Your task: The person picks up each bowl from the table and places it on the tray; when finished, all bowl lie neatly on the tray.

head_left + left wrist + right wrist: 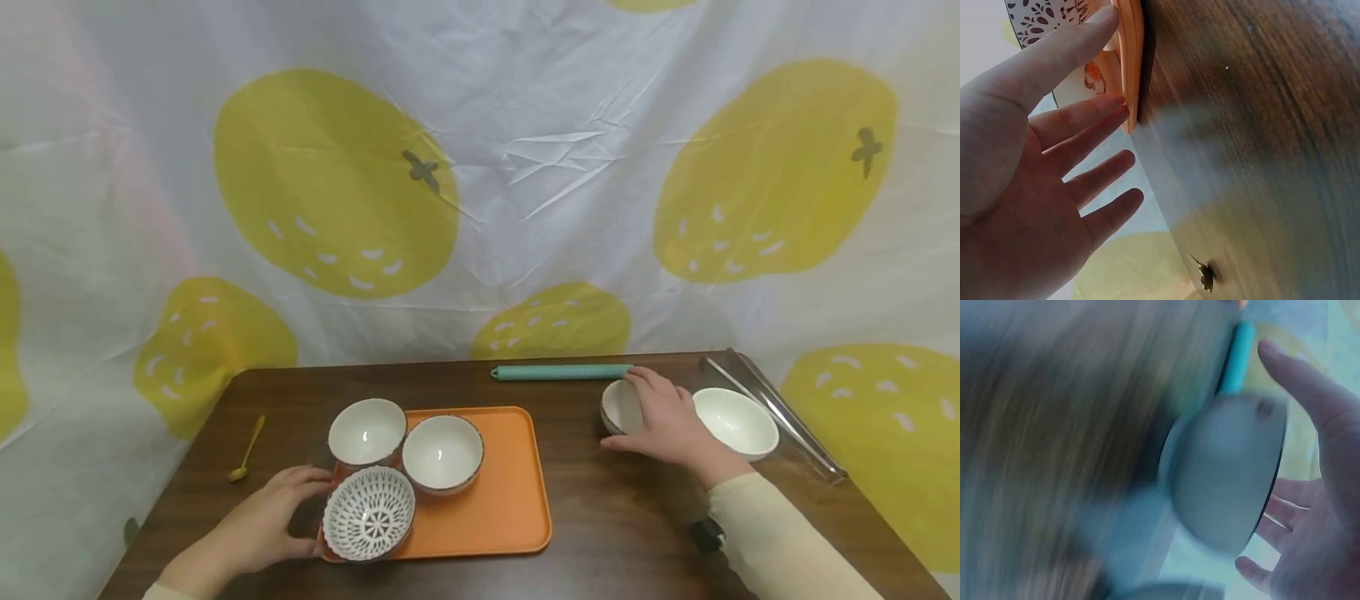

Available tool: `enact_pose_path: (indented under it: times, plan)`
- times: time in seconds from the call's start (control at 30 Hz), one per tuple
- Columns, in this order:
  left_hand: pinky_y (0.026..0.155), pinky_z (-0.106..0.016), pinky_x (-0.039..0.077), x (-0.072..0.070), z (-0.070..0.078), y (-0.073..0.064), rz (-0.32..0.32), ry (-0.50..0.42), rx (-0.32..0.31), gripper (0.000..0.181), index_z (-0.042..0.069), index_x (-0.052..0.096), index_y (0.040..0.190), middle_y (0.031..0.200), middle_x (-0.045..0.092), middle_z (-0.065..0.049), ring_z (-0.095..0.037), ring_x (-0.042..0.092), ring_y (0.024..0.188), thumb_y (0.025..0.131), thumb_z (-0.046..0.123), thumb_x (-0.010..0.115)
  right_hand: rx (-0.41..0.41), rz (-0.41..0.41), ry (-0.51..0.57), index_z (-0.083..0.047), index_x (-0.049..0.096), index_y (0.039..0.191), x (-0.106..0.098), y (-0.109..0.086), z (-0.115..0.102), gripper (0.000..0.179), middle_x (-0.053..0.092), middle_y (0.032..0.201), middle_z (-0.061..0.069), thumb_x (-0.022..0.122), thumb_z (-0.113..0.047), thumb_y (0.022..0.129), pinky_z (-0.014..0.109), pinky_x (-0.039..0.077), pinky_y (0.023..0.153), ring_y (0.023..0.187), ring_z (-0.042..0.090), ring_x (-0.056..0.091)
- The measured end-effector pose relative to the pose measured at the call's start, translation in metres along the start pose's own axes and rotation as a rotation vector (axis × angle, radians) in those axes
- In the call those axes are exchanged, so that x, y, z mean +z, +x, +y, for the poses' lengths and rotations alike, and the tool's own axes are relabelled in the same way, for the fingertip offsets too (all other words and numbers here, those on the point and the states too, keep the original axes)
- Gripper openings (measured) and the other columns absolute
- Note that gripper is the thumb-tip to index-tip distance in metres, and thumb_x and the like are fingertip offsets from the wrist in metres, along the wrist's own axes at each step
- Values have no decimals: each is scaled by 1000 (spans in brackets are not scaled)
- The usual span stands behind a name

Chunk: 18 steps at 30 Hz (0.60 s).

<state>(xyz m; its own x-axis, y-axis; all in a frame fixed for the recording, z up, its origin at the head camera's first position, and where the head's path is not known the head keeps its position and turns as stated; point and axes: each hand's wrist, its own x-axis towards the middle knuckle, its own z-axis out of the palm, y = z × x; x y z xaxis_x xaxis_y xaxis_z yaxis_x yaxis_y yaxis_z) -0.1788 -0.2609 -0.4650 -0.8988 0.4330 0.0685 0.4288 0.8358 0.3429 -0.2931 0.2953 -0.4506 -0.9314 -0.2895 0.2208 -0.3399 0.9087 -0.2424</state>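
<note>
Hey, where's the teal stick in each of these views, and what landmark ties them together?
Head: the teal stick lies near the back of the table, right of centre.
Left wrist: not in the picture.
Right wrist: the teal stick is near the top, right of centre.
Shared landmark: the table, in all three views.

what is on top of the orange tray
The orange tray holds a patterned bowl, a white-lined bowl behind it and another white-lined bowl to their right. The tray beneath them is hidden from view.
</note>
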Motion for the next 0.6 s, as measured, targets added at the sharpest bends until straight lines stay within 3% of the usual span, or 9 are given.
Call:
enact_pose_path:
  times: [0.27,0.6]
  plan:
    - [103,-66,48,-2,1,0,2,9,12,71,6,71,126,138,63,-13,-46,53,133,66,36,95,21,-22,-46,5,44,149,-8,-8,28,130,52,146,28,85,-77,56,69,32,102,135,45,48]
    - [100,-64,51,-1,0,2,18,32,27,69,6,71,124,136,64,-11,-42,56,130,66,34,94,15,-11,-52,5,51,143,-11,-9,33,120,62,134,25,82,-77,61,71,29,104,127,41,55]
